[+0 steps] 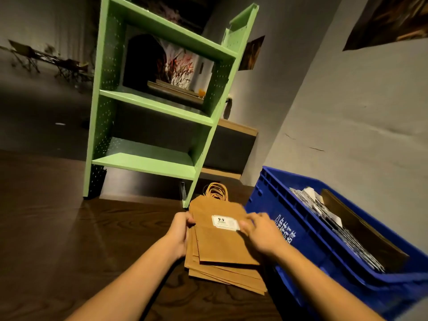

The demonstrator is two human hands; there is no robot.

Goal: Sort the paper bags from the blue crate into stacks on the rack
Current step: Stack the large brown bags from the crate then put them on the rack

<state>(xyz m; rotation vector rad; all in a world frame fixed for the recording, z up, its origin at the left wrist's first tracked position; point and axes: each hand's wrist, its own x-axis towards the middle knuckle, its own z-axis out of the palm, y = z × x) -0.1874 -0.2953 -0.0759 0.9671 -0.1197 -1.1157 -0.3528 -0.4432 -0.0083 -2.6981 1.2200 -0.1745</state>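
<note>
A stack of brown paper bags [220,246] with twine handles lies on the dark wooden floor in front of the green rack [148,163]. The top bag carries a white label. My left hand [179,230] grips the stack's left edge. My right hand [259,230] pinches the right edge of the top bag by the label. The blue crate [289,228] stands at the right and holds several more flat bags, some dark brown, some with a grey-white print.
The rack's lowest shelf is bare; its middle shelf holds a framed picture and flat boards. A grey wall rises behind the crate. A low wooden bench stands behind the rack. Dark wood floor stretches out to the left.
</note>
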